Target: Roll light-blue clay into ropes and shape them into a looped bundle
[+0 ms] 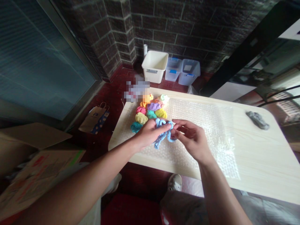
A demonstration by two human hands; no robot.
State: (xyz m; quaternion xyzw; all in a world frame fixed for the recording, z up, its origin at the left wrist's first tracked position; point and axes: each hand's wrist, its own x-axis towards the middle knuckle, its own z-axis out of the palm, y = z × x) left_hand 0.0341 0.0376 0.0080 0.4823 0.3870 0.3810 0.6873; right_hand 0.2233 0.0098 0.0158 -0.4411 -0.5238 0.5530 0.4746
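Observation:
A looped bundle of soft, thick light-blue cord (157,144) is held above the table, with loops and loose ends hanging down. My left hand (151,132) is closed around it, its thumb pressed over the loops. From the other side my right hand (191,137) pinches at the cord's right edge with thumb and fingers. Just beyond my left hand several soft twisted bundles lie close together, among them a yellow bundle (161,113), a purple bundle (154,106), a pink bundle (141,110), a pale yellow bundle (141,118) and a dark teal bundle (136,127).
Bubble wrap (199,125) covers much of the pale wooden table (255,156). A grey cloth-like object (257,120) lies at the right. A white bin (154,67) and two clear boxes (189,73) stand beyond. On the left are a paper bag (92,118) and an open carton (39,175).

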